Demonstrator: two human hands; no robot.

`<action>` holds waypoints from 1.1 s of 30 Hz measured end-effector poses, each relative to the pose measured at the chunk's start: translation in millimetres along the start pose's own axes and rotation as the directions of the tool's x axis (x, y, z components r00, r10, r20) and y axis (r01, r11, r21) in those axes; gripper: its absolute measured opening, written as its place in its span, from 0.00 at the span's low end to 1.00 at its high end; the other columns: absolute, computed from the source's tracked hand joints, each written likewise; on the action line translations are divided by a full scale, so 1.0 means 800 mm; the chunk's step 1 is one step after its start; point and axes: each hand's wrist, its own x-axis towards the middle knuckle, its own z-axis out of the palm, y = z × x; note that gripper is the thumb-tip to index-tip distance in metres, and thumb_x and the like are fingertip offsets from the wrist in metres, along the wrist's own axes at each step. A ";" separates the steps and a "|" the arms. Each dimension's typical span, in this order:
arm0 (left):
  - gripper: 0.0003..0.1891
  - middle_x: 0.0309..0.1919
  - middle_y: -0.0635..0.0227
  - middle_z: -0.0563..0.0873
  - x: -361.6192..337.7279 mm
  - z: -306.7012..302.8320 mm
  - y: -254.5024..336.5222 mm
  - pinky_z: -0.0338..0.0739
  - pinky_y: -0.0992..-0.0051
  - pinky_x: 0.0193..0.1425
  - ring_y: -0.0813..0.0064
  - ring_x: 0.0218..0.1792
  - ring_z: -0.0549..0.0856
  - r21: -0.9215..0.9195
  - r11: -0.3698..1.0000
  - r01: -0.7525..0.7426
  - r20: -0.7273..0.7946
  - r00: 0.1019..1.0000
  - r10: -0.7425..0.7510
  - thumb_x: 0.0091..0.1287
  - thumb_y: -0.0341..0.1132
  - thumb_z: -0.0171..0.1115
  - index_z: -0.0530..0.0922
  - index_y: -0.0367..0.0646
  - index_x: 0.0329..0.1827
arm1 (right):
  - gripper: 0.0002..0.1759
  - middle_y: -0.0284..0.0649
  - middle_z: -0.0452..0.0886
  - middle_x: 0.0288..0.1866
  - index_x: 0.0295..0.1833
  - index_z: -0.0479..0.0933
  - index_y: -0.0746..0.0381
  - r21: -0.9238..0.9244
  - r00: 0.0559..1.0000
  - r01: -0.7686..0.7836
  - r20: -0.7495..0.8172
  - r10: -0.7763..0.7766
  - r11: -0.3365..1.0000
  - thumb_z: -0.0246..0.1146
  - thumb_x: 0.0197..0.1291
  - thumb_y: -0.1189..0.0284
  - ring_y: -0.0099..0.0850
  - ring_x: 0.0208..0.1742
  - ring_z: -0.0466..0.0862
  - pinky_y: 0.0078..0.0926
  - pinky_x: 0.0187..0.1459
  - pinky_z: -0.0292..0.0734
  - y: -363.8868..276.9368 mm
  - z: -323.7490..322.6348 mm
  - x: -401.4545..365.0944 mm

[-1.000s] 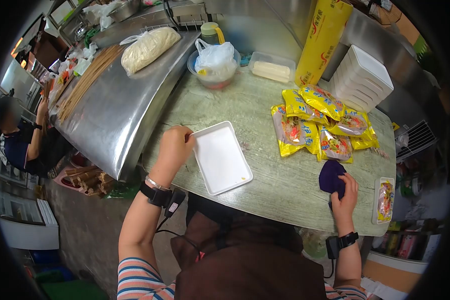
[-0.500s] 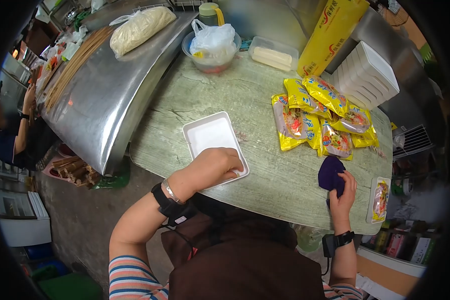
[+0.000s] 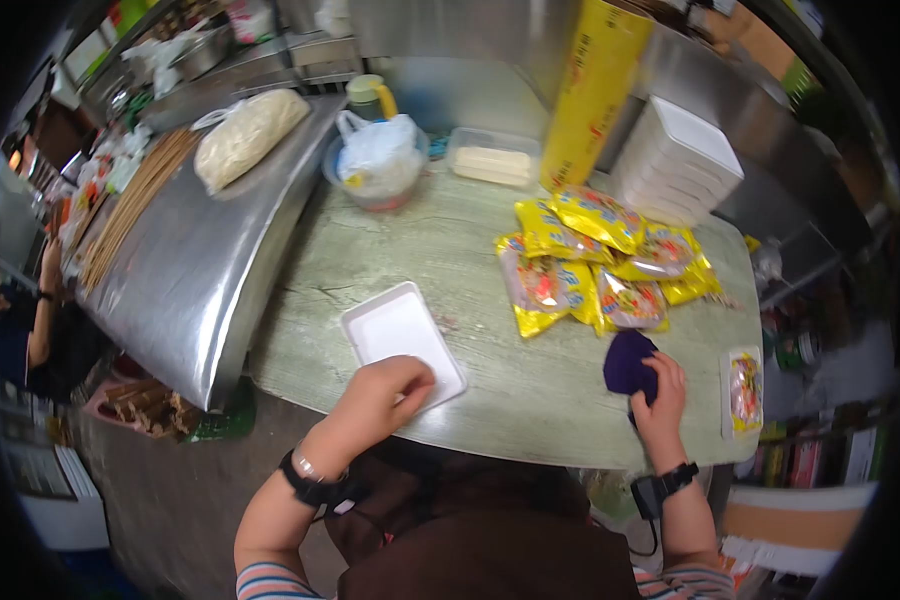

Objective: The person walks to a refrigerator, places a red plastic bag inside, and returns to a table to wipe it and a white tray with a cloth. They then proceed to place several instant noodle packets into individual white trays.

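Two hands are what I follow from my end, but farthest left I see a co-worker's forearm (image 3: 40,332) beside the metal counter (image 3: 185,265). Next comes the left hand (image 3: 368,402), which has moved from the far-left rim of the white tray (image 3: 390,322) to its near end; I judge that end is now getting the attention. Its thumb and fingers are drawn in close (blur and angle spoil my view), so I cannot tell whether anything is pinched. The tray lies flat on the table (image 3: 525,400), near its front edge. Farther right, yellow packets (image 3: 540,290) lie heaped, well apart from it. The right hand (image 3: 662,408) has stayed clamped on the edge of the dark purple cloth (image 3: 627,362), short of a small tray (image 3: 727,412) bearing one packet (image 3: 744,390).
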 end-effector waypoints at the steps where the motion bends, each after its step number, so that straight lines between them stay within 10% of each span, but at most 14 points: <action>1: 0.03 0.32 0.59 0.86 -0.010 -0.002 0.009 0.81 0.72 0.40 0.63 0.32 0.86 -0.011 1.000 -0.017 0.032 0.999 0.017 0.63 0.25 0.67 0.82 0.38 0.38 | 0.25 0.52 0.78 0.59 0.53 0.78 0.61 0.015 1.000 0.002 0.004 -0.002 1.000 0.61 0.43 0.77 0.54 0.60 0.76 0.47 0.65 0.70 0.002 0.000 0.001; 6: 0.06 0.33 0.63 0.88 -0.031 0.013 0.061 0.82 0.70 0.40 0.66 0.35 0.88 -0.049 0.987 -0.154 -0.051 0.987 0.152 0.60 0.21 0.70 0.85 0.39 0.38 | 0.27 0.51 0.71 0.69 0.61 0.77 0.59 0.007 0.994 0.094 0.047 -0.094 0.996 0.66 0.52 0.69 0.53 0.70 0.69 0.48 0.71 0.61 -0.069 -0.067 0.007; 7: 0.06 0.33 0.63 0.88 -0.026 0.020 0.078 0.81 0.70 0.39 0.65 0.35 0.88 -0.053 0.976 -0.210 -0.024 0.978 0.209 0.60 0.22 0.70 0.84 0.40 0.38 | 0.25 0.50 0.73 0.67 0.60 0.77 0.60 0.276 0.992 0.060 0.094 -0.089 0.959 0.65 0.55 0.69 0.51 0.70 0.70 0.46 0.70 0.64 -0.085 -0.076 -0.005; 9: 0.05 0.33 0.66 0.87 -0.012 0.042 0.117 0.81 0.71 0.39 0.67 0.33 0.87 -0.068 0.954 -0.294 0.097 0.949 0.299 0.59 0.23 0.70 0.84 0.41 0.37 | 0.20 0.44 0.78 0.63 0.64 0.75 0.64 0.764 0.859 -0.378 0.500 -0.110 0.523 0.56 0.74 0.64 0.40 0.63 0.79 0.34 0.63 0.74 -0.108 -0.070 -0.042; 12: 0.05 0.33 0.65 0.86 0.007 0.104 0.135 0.82 0.66 0.42 0.59 0.36 0.86 -0.216 0.842 -0.494 0.342 0.769 0.539 0.60 0.28 0.70 0.83 0.42 0.38 | 0.27 0.45 0.80 0.59 0.65 0.72 0.67 0.491 0.583 -0.809 0.738 -0.339 -0.323 0.47 0.80 0.54 0.33 0.56 0.84 0.30 0.53 0.81 -0.127 -0.039 -0.095; 15: 0.11 0.42 0.62 0.86 0.001 0.165 0.124 0.82 0.66 0.47 0.58 0.43 0.86 -0.269 0.761 -0.590 0.513 0.581 0.632 0.62 0.31 0.70 0.84 0.43 0.46 | 0.25 0.38 0.82 0.46 0.56 0.77 0.67 0.388 0.499 -0.800 0.854 -0.147 -0.458 0.47 0.80 0.55 0.27 0.44 0.84 0.24 0.44 0.80 -0.118 -0.018 -0.140; 17: 0.11 0.42 0.62 0.85 -0.008 0.171 0.123 0.82 0.64 0.47 0.57 0.44 0.85 -0.257 0.796 -0.548 0.502 0.628 0.595 0.62 0.32 0.69 0.83 0.42 0.47 | 0.20 0.32 0.79 0.35 0.48 0.79 0.64 0.438 0.441 -0.897 0.896 -0.057 -0.057 0.50 0.78 0.58 0.21 0.32 0.78 0.18 0.35 0.73 -0.102 -0.036 -0.166; 19: 0.13 0.43 0.62 0.84 -0.012 0.155 0.110 0.81 0.64 0.48 0.56 0.45 0.85 -0.228 0.857 -0.462 0.493 0.704 0.511 0.64 0.33 0.68 0.82 0.42 0.50 | 0.15 0.29 0.76 0.31 0.45 0.81 0.62 0.287 0.271 -0.934 0.957 0.103 -0.213 0.55 0.75 0.62 0.19 0.27 0.72 0.16 0.31 0.66 -0.077 -0.054 -0.192; 21: 0.12 0.43 0.62 0.85 -0.026 0.128 0.094 0.81 0.65 0.49 0.56 0.45 0.85 -0.150 0.922 -0.358 0.502 0.775 0.383 0.65 0.33 0.68 0.82 0.43 0.51 | 0.13 0.29 0.79 0.34 0.45 0.81 0.63 0.415 0.358 -0.899 0.882 0.308 -0.143 0.59 0.73 0.63 0.20 0.32 0.77 0.18 0.35 0.71 -0.018 -0.054 -0.231; 24: 0.13 0.43 0.62 0.85 -0.059 0.092 0.070 0.81 0.66 0.48 0.56 0.43 0.85 -0.001 0.967 -0.254 0.361 0.902 0.237 0.63 0.31 0.69 0.82 0.43 0.51 | 0.09 0.33 0.84 0.38 0.45 0.82 0.63 0.570 0.682 -0.731 0.584 0.440 0.375 0.63 0.68 0.68 0.29 0.37 0.83 0.25 0.41 0.77 0.029 -0.054 -0.247; 25: 0.13 0.43 0.62 0.85 -0.073 0.084 0.063 0.81 0.66 0.48 0.56 0.43 0.85 0.012 0.967 -0.254 0.345 0.909 0.235 0.63 0.31 0.69 0.82 0.43 0.51 | 0.08 0.37 0.85 0.40 0.45 0.82 0.64 0.171 0.900 -0.374 0.303 0.313 0.911 0.65 0.65 0.70 0.35 0.40 0.84 0.29 0.44 0.78 0.003 -0.089 -0.221; 27: 0.15 0.45 0.61 0.84 -0.091 0.069 0.052 0.81 0.64 0.48 0.56 0.46 0.85 0.236 0.954 -0.186 0.069 0.982 0.175 0.60 0.30 0.72 0.82 0.45 0.50 | 0.08 0.41 0.86 0.42 0.45 0.82 0.64 -0.414 0.989 0.099 0.143 -0.043 0.905 0.66 0.62 0.73 0.42 0.43 0.86 0.33 0.47 0.79 -0.014 -0.099 -0.192; 29: 0.16 0.47 0.61 0.84 -0.094 0.057 0.044 0.80 0.63 0.50 0.56 0.47 0.84 0.370 0.919 -0.135 -0.064 0.983 0.170 0.58 0.29 0.73 0.82 0.45 0.50 | 0.11 0.47 0.85 0.45 0.45 0.82 0.62 0.301 0.957 -0.256 0.210 0.198 0.919 0.69 0.56 0.75 0.49 0.46 0.84 0.39 0.51 0.78 -0.022 -0.090 -0.181; 33: 0.19 0.51 0.59 0.83 -0.072 0.054 0.016 0.77 0.58 0.56 0.53 0.51 0.82 0.558 0.829 -0.036 -0.280 0.932 0.229 0.52 0.28 0.74 0.83 0.45 0.49 | 0.18 0.45 0.82 0.53 0.51 0.81 0.60 0.238 0.998 0.054 0.009 -0.057 0.970 0.70 0.53 0.72 0.47 0.57 0.80 0.44 0.59 0.73 -0.043 -0.087 -0.101</action>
